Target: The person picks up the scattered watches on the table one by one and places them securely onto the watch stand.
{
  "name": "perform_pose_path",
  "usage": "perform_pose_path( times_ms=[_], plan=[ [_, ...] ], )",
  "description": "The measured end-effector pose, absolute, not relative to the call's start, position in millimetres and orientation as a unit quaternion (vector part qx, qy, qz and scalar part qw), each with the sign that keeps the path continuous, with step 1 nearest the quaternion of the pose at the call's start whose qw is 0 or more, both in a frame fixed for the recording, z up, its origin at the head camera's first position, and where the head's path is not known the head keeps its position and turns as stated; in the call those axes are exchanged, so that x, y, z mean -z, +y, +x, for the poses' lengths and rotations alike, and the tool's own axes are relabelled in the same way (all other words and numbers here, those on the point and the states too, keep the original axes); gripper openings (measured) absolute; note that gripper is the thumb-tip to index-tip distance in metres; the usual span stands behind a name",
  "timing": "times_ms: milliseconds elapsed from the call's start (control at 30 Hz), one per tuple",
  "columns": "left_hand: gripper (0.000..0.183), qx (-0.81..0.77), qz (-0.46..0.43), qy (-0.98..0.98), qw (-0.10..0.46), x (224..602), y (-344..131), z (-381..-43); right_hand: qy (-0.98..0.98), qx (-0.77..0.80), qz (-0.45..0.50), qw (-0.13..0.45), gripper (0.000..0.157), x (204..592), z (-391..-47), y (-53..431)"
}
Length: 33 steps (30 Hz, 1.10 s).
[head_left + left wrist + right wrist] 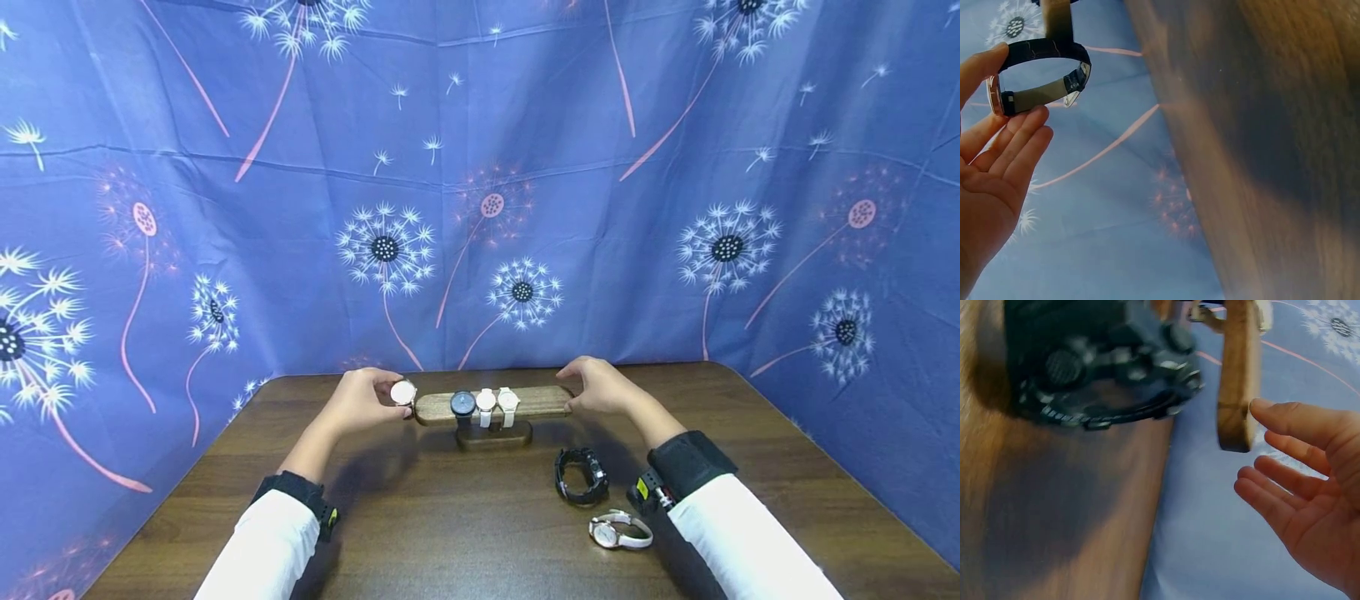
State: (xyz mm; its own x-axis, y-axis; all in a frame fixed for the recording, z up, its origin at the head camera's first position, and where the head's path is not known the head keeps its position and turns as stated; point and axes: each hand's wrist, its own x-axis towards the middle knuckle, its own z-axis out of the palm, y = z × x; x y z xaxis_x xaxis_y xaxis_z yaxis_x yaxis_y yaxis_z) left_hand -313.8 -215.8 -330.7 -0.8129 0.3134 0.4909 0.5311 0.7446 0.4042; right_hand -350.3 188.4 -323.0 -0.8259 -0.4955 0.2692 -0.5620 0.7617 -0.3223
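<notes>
One watch [403, 392], pinched by the left hand [362, 402], is just left of the crosswise wooden bar [435, 409] at mid-frame.

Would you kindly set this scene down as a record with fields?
Left hand: pinches a dark-strapped watch beside the left end of the wooden bar
Right hand: thumb at the bar's right end
On the bar: one dark watch, two white watches
On the table: black watch, white-strapped watch
Backdrop: blue floral cloth
</notes>
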Motion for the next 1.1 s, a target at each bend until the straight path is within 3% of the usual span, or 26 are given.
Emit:
perform_pose_path(
  times_ms=[300,1100],
  plan=[
    [0.05,0.272,-0.229,-0.918,0.173,336.0,-212.9,-320.2,-0.933,-0.204,0.295,0.045,0.05,325.9,-354.9,180.2],
    [0.049,0.294,-0.257,-0.908,0.148,350.8,-201.1,-325.5,-0.934,-0.155,0.317,0.053,0.047,326.1,-355.0,175.1]
  ],
)
